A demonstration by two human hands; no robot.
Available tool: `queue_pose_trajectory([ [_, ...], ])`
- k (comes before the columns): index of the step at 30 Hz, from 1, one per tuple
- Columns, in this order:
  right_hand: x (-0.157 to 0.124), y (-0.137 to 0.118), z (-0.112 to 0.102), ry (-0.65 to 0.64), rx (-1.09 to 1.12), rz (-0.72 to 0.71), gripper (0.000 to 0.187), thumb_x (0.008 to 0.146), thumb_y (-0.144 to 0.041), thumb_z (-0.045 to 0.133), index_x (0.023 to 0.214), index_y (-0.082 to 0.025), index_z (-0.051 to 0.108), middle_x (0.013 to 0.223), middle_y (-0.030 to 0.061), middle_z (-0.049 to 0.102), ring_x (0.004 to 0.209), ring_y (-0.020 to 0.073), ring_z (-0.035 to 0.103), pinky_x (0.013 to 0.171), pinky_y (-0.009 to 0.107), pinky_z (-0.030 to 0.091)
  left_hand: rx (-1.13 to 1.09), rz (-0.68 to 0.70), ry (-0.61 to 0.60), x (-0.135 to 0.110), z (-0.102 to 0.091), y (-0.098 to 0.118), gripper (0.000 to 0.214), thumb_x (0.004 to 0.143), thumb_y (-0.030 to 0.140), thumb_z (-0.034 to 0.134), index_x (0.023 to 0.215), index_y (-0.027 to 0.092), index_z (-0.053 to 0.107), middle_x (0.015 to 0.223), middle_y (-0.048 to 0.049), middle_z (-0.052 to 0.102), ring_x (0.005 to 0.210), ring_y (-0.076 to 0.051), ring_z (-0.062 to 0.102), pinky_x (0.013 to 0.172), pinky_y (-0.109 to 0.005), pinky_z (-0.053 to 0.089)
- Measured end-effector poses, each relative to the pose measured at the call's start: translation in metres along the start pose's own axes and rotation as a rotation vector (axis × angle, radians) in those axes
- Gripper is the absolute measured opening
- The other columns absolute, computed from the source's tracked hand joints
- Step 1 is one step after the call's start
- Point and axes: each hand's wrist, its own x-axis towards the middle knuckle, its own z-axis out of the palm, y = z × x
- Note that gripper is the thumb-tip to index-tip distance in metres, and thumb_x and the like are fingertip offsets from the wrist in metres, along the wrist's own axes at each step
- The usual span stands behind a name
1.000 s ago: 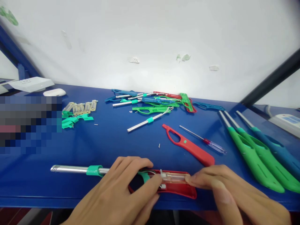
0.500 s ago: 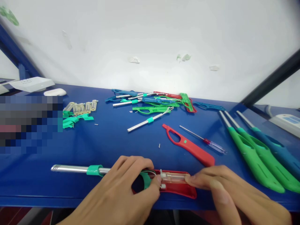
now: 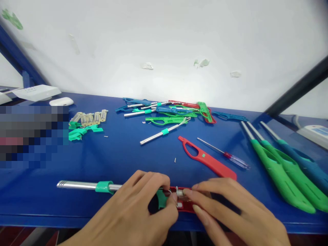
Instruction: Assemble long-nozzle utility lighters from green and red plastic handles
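Note:
Near the table's front edge lies an opened gas lighter, its red half-shell (image 3: 188, 207) facing up. From its left end runs a silver tube (image 3: 78, 185) with a green collar (image 3: 104, 187). A green trigger (image 3: 161, 199) and white parts sit inside the shell. My left hand (image 3: 139, 201) grips the shell around the trigger, thumb and fingers pinching near a thin wire. My right hand (image 3: 228, 201) is closed over the handle part, fingertips on the clear fuel tank (image 3: 181, 193) and thumb at the shell's lower rim. Most of the tank is hidden under those fingers.
Beyond my right hand lie a red cover half (image 3: 207, 159) and a screwdriver (image 3: 224, 153); a screw (image 3: 175, 160) is nearby. Assembled green lighters (image 3: 279, 171) are at right. Shell halves and tubes (image 3: 164, 111) pile at the back. Clear tanks (image 3: 93, 118) and green triggers (image 3: 82, 132) lie left.
My right hand has moved left from the handle's end and now covers the tank and the shell's right part. My left hand keeps its grip nearly unmoved.

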Motion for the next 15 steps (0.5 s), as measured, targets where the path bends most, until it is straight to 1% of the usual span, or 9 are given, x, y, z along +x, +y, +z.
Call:
queue_pose_trajectory([
  [2, 0.0001, -0.0012, 0.0018, 0.016, -0.001, -0.004, 0.022, 0.091, -0.016, 0.07, 0.11, -0.026, 0.077, 0.097, 0.0029, 0.077, 0.084, 0.0175, 0.073, 0.071, 0.027, 0.061, -0.007, -0.028, -0.019, 0.0008, -0.0002, 0.0006, 0.034, 0.086, 0.002, 0.043, 0.1, 0.023, 0.065, 0.099, -0.0065, 0.065, 0.078, -0.019, 0.058, 0.069, -0.029, 0.051],
  [6, -0.0009, -0.0039, 0.0068, 0.091, -0.069, -0.008, 0.019, 0.093, -0.018, 0.068, 0.108, -0.026, 0.077, 0.092, 0.0022, 0.077, 0.08, 0.0181, 0.072, 0.067, 0.03, 0.06, -0.006, -0.054, -0.025, 0.002, -0.0022, 0.0012, 0.03, 0.09, 0.004, 0.046, 0.097, 0.024, 0.067, 0.1, -0.0061, 0.066, 0.08, -0.019, 0.059, 0.07, -0.029, 0.052],
  [9, -0.0002, -0.0026, 0.007, 0.071, -0.111, -0.055, 0.017, 0.095, -0.022, 0.066, 0.107, -0.025, 0.078, 0.089, 0.0024, 0.077, 0.078, 0.0181, 0.074, 0.065, 0.029, 0.061, -0.011, -0.057, -0.036, 0.0036, -0.0038, 0.0016, 0.029, 0.092, 0.004, 0.047, 0.098, 0.024, 0.068, 0.101, -0.0063, 0.067, 0.081, -0.018, 0.06, 0.071, -0.029, 0.052],
  [11, 0.0014, -0.0016, 0.0051, 0.035, -0.14, -0.075, 0.018, 0.096, -0.025, 0.065, 0.106, -0.024, 0.08, 0.087, 0.0032, 0.077, 0.076, 0.0187, 0.075, 0.062, 0.03, 0.061, -0.021, -0.052, -0.043, 0.0052, -0.0046, 0.0018, 0.029, 0.093, 0.004, 0.047, 0.099, 0.023, 0.068, 0.102, -0.0058, 0.068, 0.082, -0.018, 0.062, 0.073, -0.029, 0.052],
  [13, 0.0032, -0.0015, 0.0032, 0.013, -0.157, -0.084, 0.02, 0.097, -0.026, 0.064, 0.105, -0.024, 0.081, 0.085, 0.0041, 0.077, 0.073, 0.019, 0.075, 0.058, 0.03, 0.061, -0.028, -0.036, -0.041, 0.0063, -0.0053, 0.0016, 0.03, 0.095, 0.003, 0.046, 0.101, 0.022, 0.068, 0.106, -0.0061, 0.071, 0.088, -0.019, 0.065, 0.077, -0.031, 0.053],
  [15, 0.0042, -0.0023, 0.0028, -0.002, -0.156, -0.073, 0.02, 0.096, -0.025, 0.064, 0.106, -0.024, 0.082, 0.084, 0.0049, 0.077, 0.072, 0.019, 0.075, 0.056, 0.03, 0.062, -0.026, -0.004, -0.034, 0.0065, -0.0057, 0.001, 0.032, 0.098, 0.005, 0.041, 0.101, 0.021, 0.069, 0.115, -0.0074, 0.073, 0.096, -0.02, 0.068, 0.082, -0.033, 0.055],
])
